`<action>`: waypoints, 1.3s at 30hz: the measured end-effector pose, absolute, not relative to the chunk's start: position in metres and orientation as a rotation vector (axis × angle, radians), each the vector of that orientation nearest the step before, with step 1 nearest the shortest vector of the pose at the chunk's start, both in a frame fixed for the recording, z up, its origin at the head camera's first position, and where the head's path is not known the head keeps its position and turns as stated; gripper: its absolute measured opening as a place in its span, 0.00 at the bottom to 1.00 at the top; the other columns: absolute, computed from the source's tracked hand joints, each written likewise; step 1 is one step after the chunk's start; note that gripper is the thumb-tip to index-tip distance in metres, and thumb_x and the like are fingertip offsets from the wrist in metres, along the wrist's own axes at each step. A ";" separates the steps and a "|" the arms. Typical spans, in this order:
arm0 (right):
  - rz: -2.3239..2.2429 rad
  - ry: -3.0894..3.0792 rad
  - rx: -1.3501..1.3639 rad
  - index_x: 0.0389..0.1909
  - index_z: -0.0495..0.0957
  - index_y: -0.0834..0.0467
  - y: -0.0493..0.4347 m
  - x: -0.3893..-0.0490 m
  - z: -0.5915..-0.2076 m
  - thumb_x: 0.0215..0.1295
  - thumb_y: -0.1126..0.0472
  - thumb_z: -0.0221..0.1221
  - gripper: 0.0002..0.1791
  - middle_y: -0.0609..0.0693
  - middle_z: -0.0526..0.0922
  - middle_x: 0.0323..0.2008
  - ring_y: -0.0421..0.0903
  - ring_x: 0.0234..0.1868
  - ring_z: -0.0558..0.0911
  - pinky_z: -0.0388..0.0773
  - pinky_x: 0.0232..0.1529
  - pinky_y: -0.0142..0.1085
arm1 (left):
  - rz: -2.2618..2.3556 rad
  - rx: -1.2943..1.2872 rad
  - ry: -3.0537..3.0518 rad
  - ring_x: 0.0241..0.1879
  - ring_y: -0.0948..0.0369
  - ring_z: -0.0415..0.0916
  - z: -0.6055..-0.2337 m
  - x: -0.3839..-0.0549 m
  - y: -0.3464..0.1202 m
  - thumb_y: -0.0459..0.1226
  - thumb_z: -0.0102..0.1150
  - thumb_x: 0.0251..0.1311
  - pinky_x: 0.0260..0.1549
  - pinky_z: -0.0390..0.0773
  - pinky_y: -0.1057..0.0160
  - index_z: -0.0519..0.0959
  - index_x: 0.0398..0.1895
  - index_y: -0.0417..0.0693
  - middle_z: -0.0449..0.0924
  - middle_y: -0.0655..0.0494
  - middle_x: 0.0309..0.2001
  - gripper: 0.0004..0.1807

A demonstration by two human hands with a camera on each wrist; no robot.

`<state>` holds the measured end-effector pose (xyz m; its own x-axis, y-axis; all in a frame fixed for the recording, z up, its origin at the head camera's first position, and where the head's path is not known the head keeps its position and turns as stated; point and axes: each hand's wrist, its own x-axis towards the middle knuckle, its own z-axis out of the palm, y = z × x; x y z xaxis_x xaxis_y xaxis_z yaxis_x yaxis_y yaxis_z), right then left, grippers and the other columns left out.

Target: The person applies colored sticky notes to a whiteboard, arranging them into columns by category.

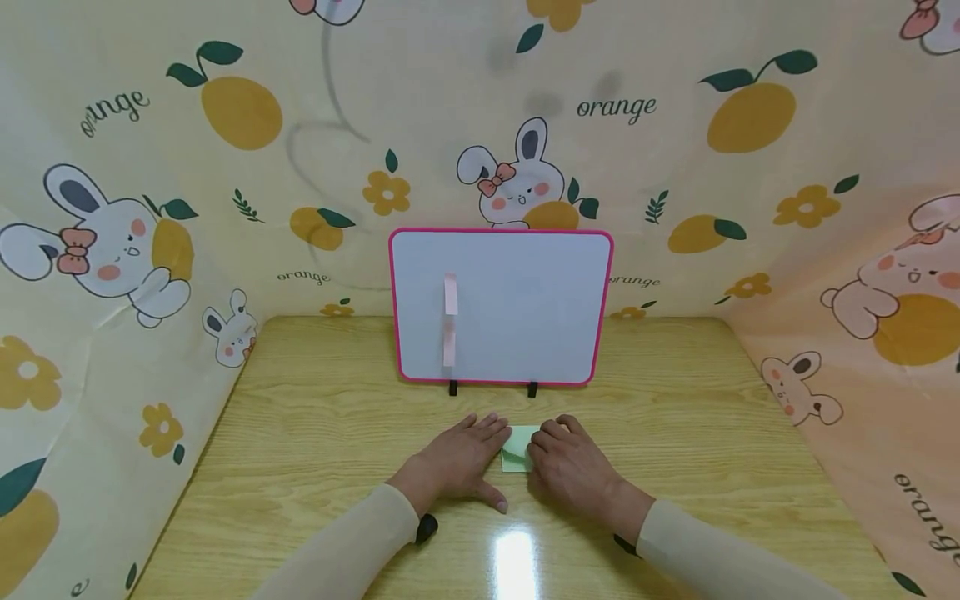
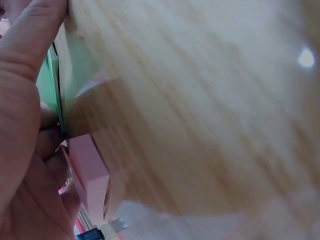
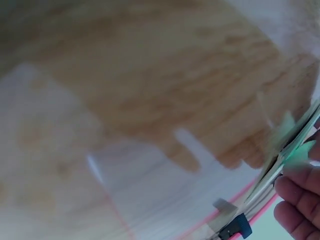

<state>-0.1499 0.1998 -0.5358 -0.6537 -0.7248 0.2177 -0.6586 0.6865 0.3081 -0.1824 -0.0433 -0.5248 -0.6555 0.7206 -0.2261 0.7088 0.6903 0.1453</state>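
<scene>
On the wood-grain table lies a pad of green sticky notes (image 1: 514,463), its top sheet bent up in a curve toward the right. My right hand (image 1: 572,468) has curled fingers at the pad's right side and pinches the lifted green sheet (image 3: 300,151). The left hand (image 1: 467,457) lies palm down with fingers extended, its fingertips at the pad's left edge and its thumb spread toward me. A pink paper block (image 2: 90,172) sits under the left fingers in the left wrist view, hidden from above by the hand.
Behind the hands stands a whiteboard (image 1: 532,308) with a pink frame, on black feet (image 1: 532,389). Two pale pink paper strips, an upper strip (image 1: 451,294) and a lower strip (image 1: 449,343), are on its left part. Patterned cloth walls (image 1: 420,75) enclose the table.
</scene>
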 end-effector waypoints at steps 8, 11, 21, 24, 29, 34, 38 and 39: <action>-0.269 -2.590 1.055 0.37 0.82 0.55 0.199 -0.149 -0.533 0.68 0.58 0.65 0.05 0.47 0.85 0.41 0.49 0.48 0.79 0.77 0.60 0.48 | 0.075 1.131 2.630 0.85 0.58 0.45 -0.525 -0.182 -0.042 0.78 0.59 0.52 0.84 0.49 0.53 0.55 0.86 0.49 0.51 0.55 0.85 0.66; -0.236 -2.573 1.060 0.36 0.78 0.55 0.198 -0.151 -0.535 0.68 0.61 0.65 0.04 0.48 0.83 0.39 0.49 0.46 0.79 0.79 0.57 0.46 | 0.072 1.128 2.628 0.85 0.58 0.45 -0.524 -0.182 -0.042 0.78 0.59 0.52 0.84 0.49 0.53 0.54 0.86 0.49 0.51 0.55 0.85 0.66; -0.194 -2.528 1.063 0.33 0.71 0.57 0.199 -0.154 -0.536 0.65 0.64 0.65 0.10 0.49 0.76 0.32 0.50 0.41 0.75 0.78 0.47 0.42 | 0.062 1.122 2.637 0.85 0.59 0.45 -0.527 -0.182 -0.041 0.79 0.58 0.52 0.84 0.49 0.54 0.55 0.86 0.51 0.52 0.56 0.85 0.66; -0.203 -2.538 1.047 0.33 0.71 0.57 0.200 -0.154 -0.536 0.66 0.63 0.65 0.11 0.49 0.76 0.33 0.50 0.40 0.75 0.78 0.45 0.41 | 0.062 1.117 2.638 0.85 0.59 0.45 -0.527 -0.182 -0.041 0.79 0.58 0.51 0.84 0.49 0.54 0.55 0.86 0.51 0.51 0.56 0.85 0.66; -0.204 -2.550 1.024 0.34 0.72 0.58 0.201 -0.155 -0.536 0.66 0.62 0.65 0.10 0.49 0.77 0.33 0.50 0.40 0.75 0.78 0.44 0.41 | 0.088 1.114 2.640 0.85 0.59 0.44 -0.525 -0.181 -0.042 0.78 0.59 0.52 0.84 0.48 0.53 0.53 0.86 0.49 0.50 0.55 0.85 0.67; -0.176 -2.560 1.018 0.34 0.71 0.57 0.201 -0.155 -0.536 0.67 0.63 0.65 0.10 0.49 0.76 0.34 0.50 0.40 0.75 0.77 0.44 0.41 | 0.150 1.164 2.691 0.85 0.57 0.46 -0.522 -0.174 -0.054 0.75 0.57 0.58 0.84 0.48 0.51 0.54 0.86 0.46 0.53 0.52 0.85 0.62; -0.134 -2.565 0.998 0.34 0.72 0.57 0.201 -0.156 -0.534 0.66 0.63 0.66 0.10 0.49 0.77 0.33 0.49 0.39 0.74 0.76 0.41 0.40 | 0.166 1.186 2.724 0.84 0.56 0.49 -0.516 -0.163 -0.066 0.69 0.54 0.69 0.84 0.50 0.52 0.58 0.84 0.46 0.57 0.52 0.83 0.52; -0.121 -2.566 0.990 0.33 0.72 0.57 0.201 -0.156 -0.533 0.65 0.63 0.66 0.11 0.49 0.77 0.33 0.49 0.39 0.74 0.76 0.40 0.40 | 0.165 1.187 2.728 0.84 0.56 0.51 -0.515 -0.160 -0.068 0.67 0.53 0.71 0.84 0.51 0.52 0.59 0.84 0.46 0.59 0.52 0.83 0.50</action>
